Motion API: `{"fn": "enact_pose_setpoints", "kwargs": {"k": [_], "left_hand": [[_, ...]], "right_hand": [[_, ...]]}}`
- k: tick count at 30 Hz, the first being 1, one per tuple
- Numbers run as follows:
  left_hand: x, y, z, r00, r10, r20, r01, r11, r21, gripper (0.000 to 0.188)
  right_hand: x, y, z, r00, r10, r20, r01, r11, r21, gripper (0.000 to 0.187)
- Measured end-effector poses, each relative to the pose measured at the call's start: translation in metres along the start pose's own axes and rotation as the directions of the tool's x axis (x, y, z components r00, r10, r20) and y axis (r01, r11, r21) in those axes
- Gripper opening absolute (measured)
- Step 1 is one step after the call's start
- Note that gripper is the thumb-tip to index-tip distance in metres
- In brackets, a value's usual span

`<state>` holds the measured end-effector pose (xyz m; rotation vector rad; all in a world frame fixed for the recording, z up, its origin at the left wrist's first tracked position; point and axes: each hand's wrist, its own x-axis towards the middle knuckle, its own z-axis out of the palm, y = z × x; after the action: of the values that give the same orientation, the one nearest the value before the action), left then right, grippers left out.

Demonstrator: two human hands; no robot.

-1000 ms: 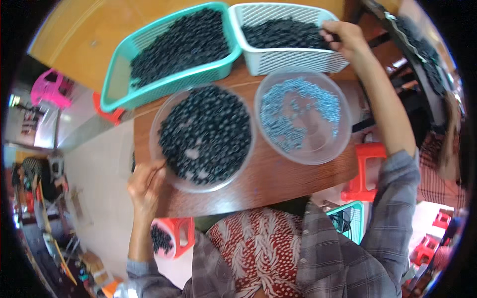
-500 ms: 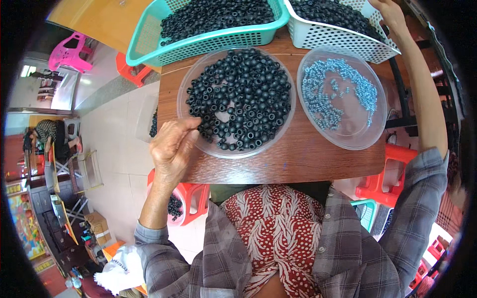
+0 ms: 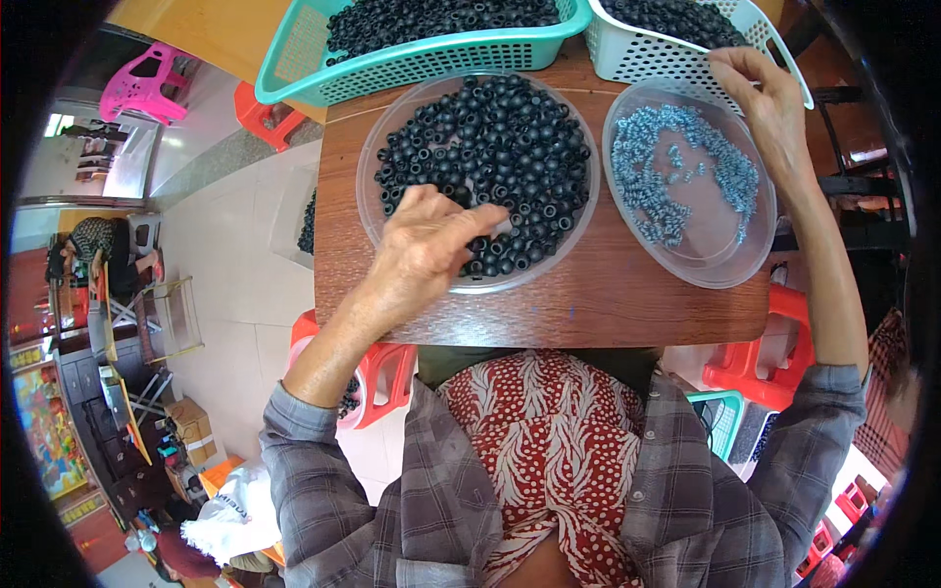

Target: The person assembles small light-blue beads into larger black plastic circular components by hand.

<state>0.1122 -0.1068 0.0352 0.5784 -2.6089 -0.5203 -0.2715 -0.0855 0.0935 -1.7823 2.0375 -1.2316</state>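
Note:
My left hand (image 3: 428, 245) is over the round clear plastic tub (image 3: 469, 285) of small black hollow round caps (image 3: 534, 147). Its index finger stretches across the caps, apart from the other fingers, which dip among them. At the far right, my right hand (image 3: 769, 103) is raised between the perforated white basket (image 3: 637, 62) and the oval clear tub (image 3: 701, 267). Its thumb and index finger come together at the tips; anything between them is too small to make out. Small blue metallic-looking pieces (image 3: 652, 211) lie in the oval tub.
A turquoise basket (image 3: 431, 61) of black caps stands behind the tubs on the wooden table (image 3: 392, 316). Red stools (image 3: 392, 377) are below its front edge. Another clear container (image 3: 291, 220) sits beyond the left edge. A person (image 3: 98, 250) sits far left.
My left hand has moved right from the round tub's edge to over the caps, its index finger now stretched. My right hand has come down and nearer from the white basket's far side.

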Motion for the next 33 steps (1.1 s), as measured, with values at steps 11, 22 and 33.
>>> {"fn": "enact_pose_setpoints", "kwargs": {"k": [11,22,33], "left_hand": [[-0.012,0.003,-0.017,0.944,-0.265,-0.196,0.254,0.964,-0.079,0.044],[0.011,0.011,0.018,0.996,-0.083,-0.045,0.08,0.995,-0.066,0.04],[-0.007,0.01,-0.008,0.849,-0.528,-0.024,0.451,0.748,-0.487,0.036]], "right_hand": [[-0.065,-0.024,0.022,0.991,0.029,0.132,-0.055,0.977,0.204,0.015],[-0.096,-0.044,0.035,0.978,-0.025,0.208,-0.042,0.949,0.313,0.009],[-0.113,-0.061,0.05,0.969,-0.095,0.228,0.012,0.94,0.342,0.008]]}}
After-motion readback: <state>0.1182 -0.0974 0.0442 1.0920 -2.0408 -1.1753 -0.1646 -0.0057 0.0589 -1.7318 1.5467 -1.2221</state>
